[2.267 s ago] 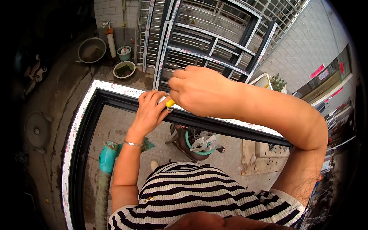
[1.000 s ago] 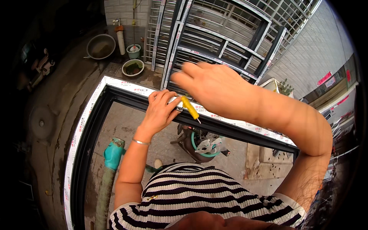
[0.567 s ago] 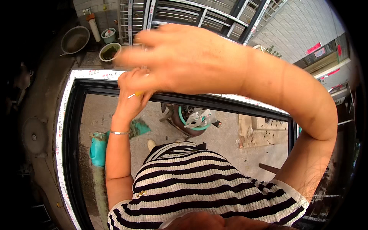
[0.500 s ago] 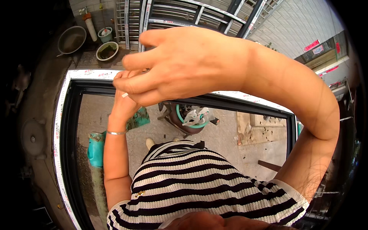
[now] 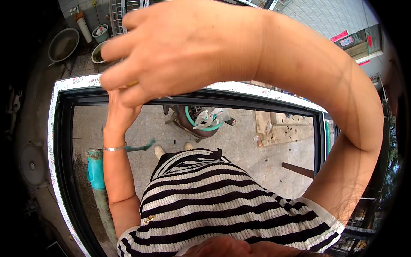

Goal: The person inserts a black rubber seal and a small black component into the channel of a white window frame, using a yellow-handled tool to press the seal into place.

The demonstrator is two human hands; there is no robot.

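Observation:
My right hand (image 5: 171,53) reaches across in front of me, its back toward me and its fingers bent and partly spread. A sliver of something yellow (image 5: 130,84) shows between its lower fingers, too small to name. Behind it my left hand (image 5: 122,113), with a bangle (image 5: 114,148) at the wrist, is raised to the upper left of a black window or door frame (image 5: 257,101). The left fingers are hidden by my right hand. White printed protective film (image 5: 79,81) covers the frame's outer face. The frame surrounds my body in view.
Beyond the frame are a large basin (image 5: 64,45), a small bucket (image 5: 101,32) and metal grilles (image 5: 116,17). Through the opening show a green-rimmed tub (image 5: 188,115) with plastic bags, a board (image 5: 265,132) and a turquoise cylinder (image 5: 95,169). A fan-like round thing (image 5: 32,165) lies left.
Both hands have moved left and a little up in the picture. The frame and background have shifted left too. The small white piece by my right fingers is out of sight.

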